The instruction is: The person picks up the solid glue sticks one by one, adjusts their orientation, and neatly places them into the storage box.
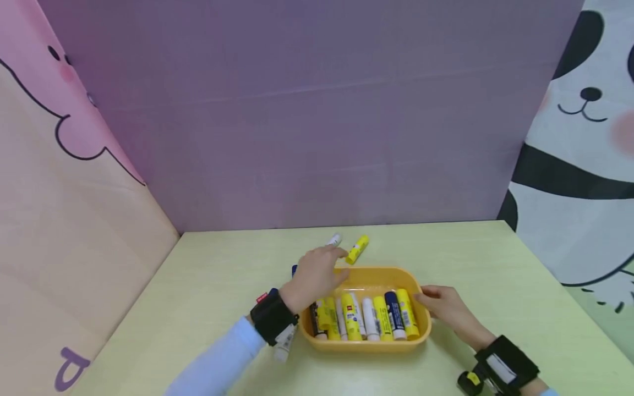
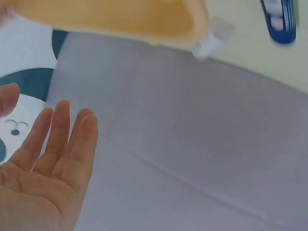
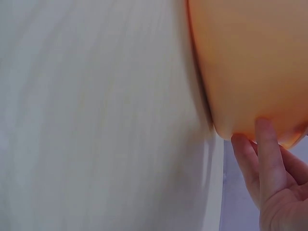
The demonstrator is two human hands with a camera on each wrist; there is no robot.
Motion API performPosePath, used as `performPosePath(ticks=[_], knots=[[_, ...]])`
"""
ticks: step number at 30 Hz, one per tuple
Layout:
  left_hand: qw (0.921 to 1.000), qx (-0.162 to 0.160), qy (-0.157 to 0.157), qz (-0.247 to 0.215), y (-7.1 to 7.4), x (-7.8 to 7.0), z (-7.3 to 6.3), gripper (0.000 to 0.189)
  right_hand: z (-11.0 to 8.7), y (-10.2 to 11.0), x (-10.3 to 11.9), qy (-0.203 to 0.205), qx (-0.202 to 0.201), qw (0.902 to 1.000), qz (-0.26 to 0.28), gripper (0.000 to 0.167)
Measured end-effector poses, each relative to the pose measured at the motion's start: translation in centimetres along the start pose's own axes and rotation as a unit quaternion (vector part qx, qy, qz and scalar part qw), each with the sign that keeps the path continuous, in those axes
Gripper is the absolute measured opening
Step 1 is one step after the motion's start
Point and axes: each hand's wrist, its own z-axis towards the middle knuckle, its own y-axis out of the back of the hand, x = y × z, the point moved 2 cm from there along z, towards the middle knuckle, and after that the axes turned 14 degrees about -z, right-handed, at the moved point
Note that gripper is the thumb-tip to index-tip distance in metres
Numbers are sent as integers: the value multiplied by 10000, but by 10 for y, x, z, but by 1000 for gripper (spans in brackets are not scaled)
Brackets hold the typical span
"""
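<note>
A yellow plastic basket [image 1: 366,346] stands on the table, holding a row of yellow, white and dark blue glue sticks [image 1: 351,316]. My left hand [image 1: 317,278] hovers over its back left part, covering some of it. In the left wrist view the left hand's fingers [image 2: 60,134] are extended and hold nothing. Just beyond the basket lie a yellow glue stick [image 1: 358,249] and a white glue stick [image 1: 334,240], near the left fingertips. At the basket's right end my right hand [image 1: 448,308] grips the rim, with fingertips against the outer wall in the right wrist view.
To the basket's left, a white glue stick [image 1: 282,350] lies partly under the left wrist, and a dark blue one [image 1: 294,269] shows behind the hand. A purple-grey panel [image 1: 317,137] closes off the table's back, with printed panels on both sides.
</note>
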Motion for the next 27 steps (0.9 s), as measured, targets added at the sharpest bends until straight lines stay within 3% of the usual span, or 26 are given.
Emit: performPosePath(ticks=[5, 11, 17, 27], knots=[[9995, -261, 106, -118, 16, 9, 34, 37, 0, 2, 1, 14, -29, 10000, -7, 50], [9982, -396, 382, -251, 19, 32, 64, 34, 0, 0, 2, -34, -8, 10000, 18, 50], [9979, -314, 528, -192, 15, 47, 81, 34, 0, 0, 2, -89, -44, 9999, 20, 49], [9946, 36, 1034, 124, 1, 64, 97, 40, 1, -1, 3, -55, -16, 10000, -7, 51]])
